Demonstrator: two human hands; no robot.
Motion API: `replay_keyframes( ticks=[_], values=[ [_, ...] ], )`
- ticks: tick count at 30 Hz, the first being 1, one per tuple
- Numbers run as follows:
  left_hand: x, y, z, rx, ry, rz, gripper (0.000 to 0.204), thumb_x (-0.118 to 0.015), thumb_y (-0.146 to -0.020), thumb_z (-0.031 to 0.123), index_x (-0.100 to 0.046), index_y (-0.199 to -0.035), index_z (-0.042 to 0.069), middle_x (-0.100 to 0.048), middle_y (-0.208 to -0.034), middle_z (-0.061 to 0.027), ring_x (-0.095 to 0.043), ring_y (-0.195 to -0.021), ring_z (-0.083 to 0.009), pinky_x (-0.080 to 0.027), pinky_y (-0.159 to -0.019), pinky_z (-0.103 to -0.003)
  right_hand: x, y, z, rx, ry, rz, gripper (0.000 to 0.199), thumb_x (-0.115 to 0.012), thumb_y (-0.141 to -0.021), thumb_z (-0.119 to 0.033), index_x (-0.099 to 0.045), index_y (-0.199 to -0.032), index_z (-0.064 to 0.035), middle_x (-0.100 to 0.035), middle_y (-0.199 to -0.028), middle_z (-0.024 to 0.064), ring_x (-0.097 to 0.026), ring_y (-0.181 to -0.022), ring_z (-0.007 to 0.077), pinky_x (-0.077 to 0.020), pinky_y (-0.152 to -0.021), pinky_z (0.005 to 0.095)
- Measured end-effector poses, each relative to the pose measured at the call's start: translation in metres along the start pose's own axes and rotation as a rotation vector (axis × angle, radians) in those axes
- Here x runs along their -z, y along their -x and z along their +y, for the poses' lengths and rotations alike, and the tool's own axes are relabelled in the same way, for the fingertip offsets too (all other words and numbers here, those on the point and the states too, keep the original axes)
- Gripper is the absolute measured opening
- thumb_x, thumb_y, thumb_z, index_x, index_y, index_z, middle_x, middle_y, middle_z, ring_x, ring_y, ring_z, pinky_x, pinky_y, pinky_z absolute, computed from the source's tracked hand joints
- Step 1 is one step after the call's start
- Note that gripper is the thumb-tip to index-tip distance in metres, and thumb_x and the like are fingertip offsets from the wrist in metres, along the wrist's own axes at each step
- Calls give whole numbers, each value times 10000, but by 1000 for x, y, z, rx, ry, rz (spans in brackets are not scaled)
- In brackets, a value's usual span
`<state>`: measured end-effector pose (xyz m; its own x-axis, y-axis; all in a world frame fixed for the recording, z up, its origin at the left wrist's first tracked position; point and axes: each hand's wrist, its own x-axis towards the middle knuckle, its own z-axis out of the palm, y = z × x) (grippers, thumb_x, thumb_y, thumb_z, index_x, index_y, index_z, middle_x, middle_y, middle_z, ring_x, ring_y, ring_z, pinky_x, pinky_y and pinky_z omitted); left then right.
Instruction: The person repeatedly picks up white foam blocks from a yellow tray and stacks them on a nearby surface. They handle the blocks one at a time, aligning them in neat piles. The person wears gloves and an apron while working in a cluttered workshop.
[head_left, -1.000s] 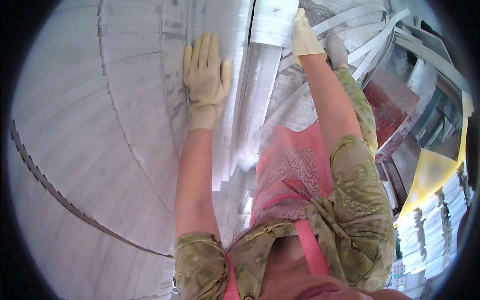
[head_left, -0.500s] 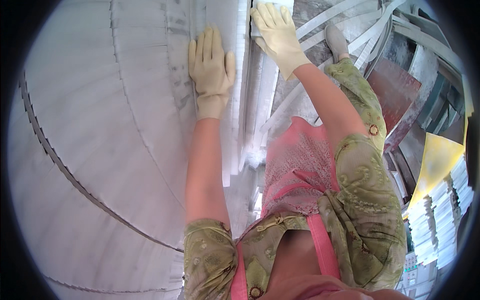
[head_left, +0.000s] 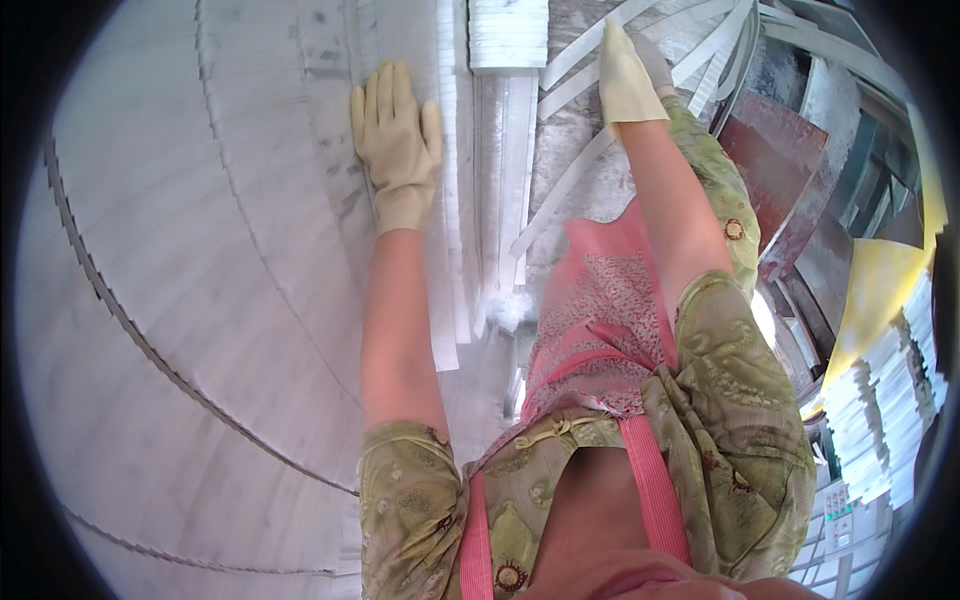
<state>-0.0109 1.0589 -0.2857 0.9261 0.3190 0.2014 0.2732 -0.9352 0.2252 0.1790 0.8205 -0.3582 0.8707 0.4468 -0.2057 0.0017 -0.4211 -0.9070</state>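
My left hand (head_left: 398, 148), in a cream rubber glove, lies flat with outstretched fingers on long pale grey-white strips (head_left: 420, 270) packed side by side. To its right, a stack of white strips (head_left: 508, 42) shows its ridged edges at the top of the view. My right hand (head_left: 627, 82), gloved alike, is held away from that stack, over the floor near my shoe. It is seen edge-on, its fingers extended and tapering upward, with nothing visible in them. Part of its palm is turned out of sight.
Broad rows of pale veined strips (head_left: 150, 230) fill the left side, split by dark jagged gaps. Loose white strips (head_left: 575, 185) litter the floor by my leg. A reddish-brown board (head_left: 770, 155) leans at the right, with a yellow sheet (head_left: 868, 295) lower down.
My right hand has left the stack of white strips and moved right and slightly down, turning edge-on. My left hand stays flat on the strips; the view has shifted a little.
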Motion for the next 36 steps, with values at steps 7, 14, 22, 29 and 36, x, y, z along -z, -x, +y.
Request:
replay_keyframes(
  ticks=[7,14,22,29,36],
  values=[
    [5,-1,3,40,53,-44,513,-494,-1011,334,-553,-1383,-14,-586,-1394,-200,-512,-1337,-356,-300,-1179,-546,-58,-3,88,-681,-98,-81,547,-480,-1038,-333,-405,-1488,-31,-469,-1527,191,-391,-1451,359,-308,-1199,427],
    [13,-6,12,70,32,-90,531,-484,-1016,305,-518,-1431,-25,-546,-1451,-218,-501,-1354,-369,-302,-1185,-546,-88,-17,80,-404,447,-241,832,-121,-1033,-658,-458,-1522,-75,-541,-1497,171,-470,-1418,351,-300,-1186,452],
    [19,-8,15,107,-1,-204,529,-468,-1040,311,-502,-1419,-58,-503,-1478,-248,-456,-1395,-389,-253,-1197,-576,-50,-70,33,-626,-169,-72,560,-306,-1075,-344,-315,-1524,-9,-582,-1421,137,-550,-1315,291,-401,-1134,392],
    [16,-3,15,129,-1,-188,512,-471,-1036,282,-499,-1423,-53,-506,-1473,-243,-449,-1393,-391,-251,-1211,-557,-44,-83,31,-293,360,-44,781,-699,-857,-153,-329,-1532,-21,-431,-1506,271,-449,-1378,396,-400,-1140,400],
    [20,-3,12,66,-171,-213,530,-498,-1010,246,-486,-1462,-31,-498,-1503,-215,-425,-1421,-363,-257,-1230,-501,188,23,-5,-319,-63,-56,560,-529,-1006,-412,-507,-1382,2,-474,-1460,214,-501,-1322,346,-467,-1058,412]
  ],
)
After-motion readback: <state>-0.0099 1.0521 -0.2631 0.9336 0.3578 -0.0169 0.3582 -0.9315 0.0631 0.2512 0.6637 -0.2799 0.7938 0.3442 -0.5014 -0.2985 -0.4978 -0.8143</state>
